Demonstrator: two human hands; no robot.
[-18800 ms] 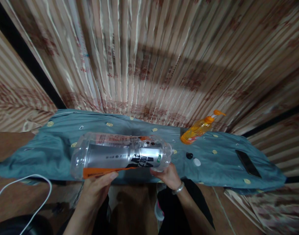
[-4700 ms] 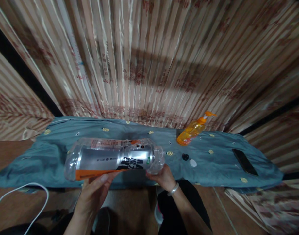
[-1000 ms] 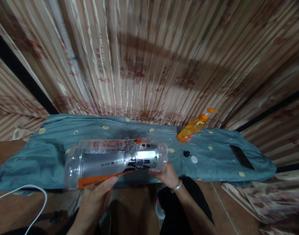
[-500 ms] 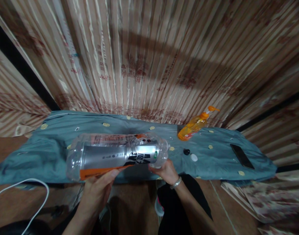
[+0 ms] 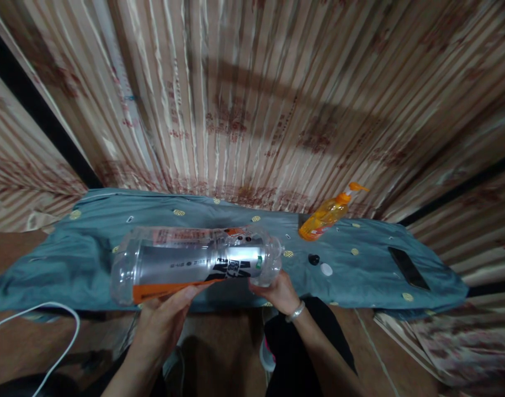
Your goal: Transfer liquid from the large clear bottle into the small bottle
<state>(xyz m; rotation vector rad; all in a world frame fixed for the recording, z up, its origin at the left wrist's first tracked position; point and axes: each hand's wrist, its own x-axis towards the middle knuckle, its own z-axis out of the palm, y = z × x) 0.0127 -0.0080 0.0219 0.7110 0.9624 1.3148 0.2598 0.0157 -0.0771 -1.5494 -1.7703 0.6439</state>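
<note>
While the left hand (image 5: 163,317) reaches up with its thumb along the orange edge (image 5: 169,289) of the label, its other fingers are mostly hidden beneath the large clear bottle (image 5: 186,264). The right hand (image 5: 279,292), a silver bracelet (image 5: 296,312) at its wrist, angles inward and grips the bottle's narrower end, thumb toward the label and fingertips out of sight. Between them the bottle lies sideways over the near part of the cloth-covered counter (image 5: 368,286); whether it touches, I cannot tell. Compared with half a second ago, both grips look unchanged, as do the places of the orange pump bottle (image 5: 323,219), black cap (image 5: 314,259), white disc (image 5: 327,269) and phone (image 5: 408,268).
</note>
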